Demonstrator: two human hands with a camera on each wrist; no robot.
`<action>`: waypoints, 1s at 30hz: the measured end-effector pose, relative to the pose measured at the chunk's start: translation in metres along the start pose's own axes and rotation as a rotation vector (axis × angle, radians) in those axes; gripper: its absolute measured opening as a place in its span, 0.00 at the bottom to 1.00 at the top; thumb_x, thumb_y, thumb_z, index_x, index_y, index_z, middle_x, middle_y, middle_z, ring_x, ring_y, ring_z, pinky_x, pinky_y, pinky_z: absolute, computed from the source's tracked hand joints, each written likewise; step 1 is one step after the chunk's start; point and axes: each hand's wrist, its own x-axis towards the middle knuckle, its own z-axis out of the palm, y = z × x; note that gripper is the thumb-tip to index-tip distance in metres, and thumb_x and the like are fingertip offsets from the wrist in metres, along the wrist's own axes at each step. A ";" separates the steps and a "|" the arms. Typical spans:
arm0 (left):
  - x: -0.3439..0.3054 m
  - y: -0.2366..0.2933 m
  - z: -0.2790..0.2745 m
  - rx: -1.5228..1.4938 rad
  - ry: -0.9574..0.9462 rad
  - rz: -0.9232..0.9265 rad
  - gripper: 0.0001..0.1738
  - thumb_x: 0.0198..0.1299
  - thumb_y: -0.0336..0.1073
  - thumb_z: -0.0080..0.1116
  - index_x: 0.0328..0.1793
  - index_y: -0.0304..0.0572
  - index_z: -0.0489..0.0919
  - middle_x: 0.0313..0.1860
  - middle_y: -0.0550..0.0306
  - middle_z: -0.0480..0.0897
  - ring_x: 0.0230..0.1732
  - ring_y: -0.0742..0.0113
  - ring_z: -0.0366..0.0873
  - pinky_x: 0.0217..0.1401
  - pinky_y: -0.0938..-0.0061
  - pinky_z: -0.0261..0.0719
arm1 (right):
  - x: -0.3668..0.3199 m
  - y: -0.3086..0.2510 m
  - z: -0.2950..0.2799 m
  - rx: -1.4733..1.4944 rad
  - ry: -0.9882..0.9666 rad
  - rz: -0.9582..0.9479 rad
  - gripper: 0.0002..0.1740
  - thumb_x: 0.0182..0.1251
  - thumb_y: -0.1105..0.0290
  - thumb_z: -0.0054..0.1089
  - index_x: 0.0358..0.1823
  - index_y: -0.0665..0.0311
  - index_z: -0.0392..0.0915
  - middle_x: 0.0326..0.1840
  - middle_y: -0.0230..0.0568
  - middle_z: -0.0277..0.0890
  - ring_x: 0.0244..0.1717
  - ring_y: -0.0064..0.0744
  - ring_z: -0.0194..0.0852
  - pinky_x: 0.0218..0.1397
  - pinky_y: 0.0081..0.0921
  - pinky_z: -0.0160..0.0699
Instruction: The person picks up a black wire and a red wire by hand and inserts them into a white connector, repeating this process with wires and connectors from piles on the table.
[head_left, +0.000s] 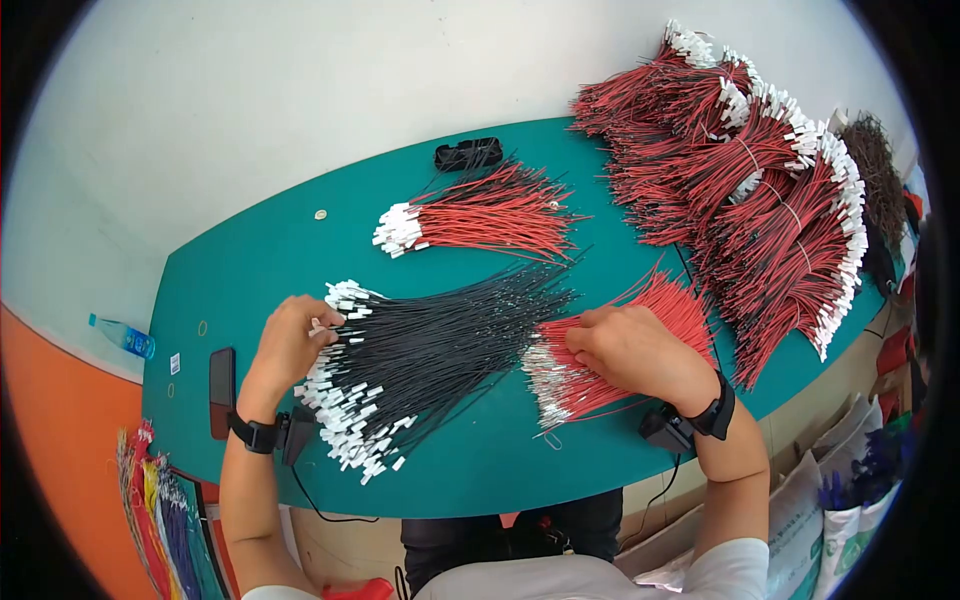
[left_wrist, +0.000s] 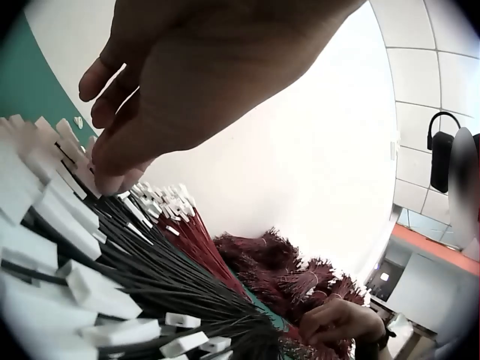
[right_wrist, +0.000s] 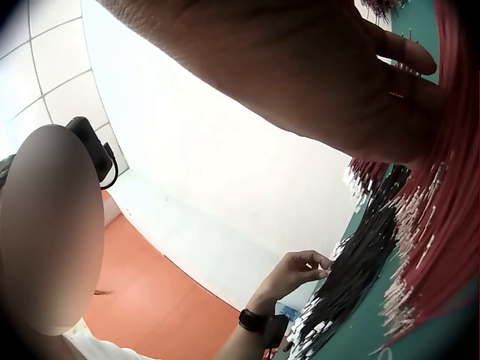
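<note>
Hands, two: left hand (head_left: 290,342) pinches black wires (head_left: 440,345); right hand (head_left: 632,352) grips red wires (head_left: 578,388).

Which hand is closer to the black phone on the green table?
Left. The left hand touches the black wires' white connectors, just right of the phone; the right hand rests on the red wires, far over on the other side.

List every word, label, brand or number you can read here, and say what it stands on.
No text can be read.
Blue label on the water bottle: too small to read.
Print on the white sticker on the green table: too blurred to read.
</note>
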 end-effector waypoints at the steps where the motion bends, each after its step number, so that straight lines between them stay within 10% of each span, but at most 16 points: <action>1: -0.002 0.001 0.000 0.063 -0.008 -0.007 0.12 0.49 0.23 0.73 0.41 0.40 0.86 0.38 0.53 0.85 0.47 0.52 0.81 0.47 0.61 0.78 | 0.001 0.000 -0.002 0.013 -0.011 -0.001 0.05 0.63 0.69 0.65 0.35 0.62 0.80 0.33 0.44 0.78 0.38 0.51 0.82 0.37 0.46 0.79; 22: -0.013 0.029 -0.010 0.190 0.248 0.145 0.08 0.52 0.22 0.69 0.39 0.36 0.84 0.38 0.51 0.83 0.41 0.49 0.77 0.44 0.60 0.76 | 0.009 -0.015 -0.018 0.363 0.208 -0.057 0.06 0.65 0.73 0.60 0.36 0.64 0.71 0.29 0.45 0.77 0.30 0.54 0.78 0.32 0.45 0.74; 30: -0.012 0.071 -0.012 -0.338 0.380 0.045 0.03 0.63 0.25 0.67 0.41 0.33 0.84 0.36 0.56 0.86 0.33 0.69 0.80 0.39 0.74 0.77 | 0.006 -0.023 -0.020 0.467 0.298 -0.043 0.04 0.67 0.72 0.65 0.37 0.62 0.79 0.23 0.43 0.78 0.22 0.45 0.77 0.26 0.38 0.73</action>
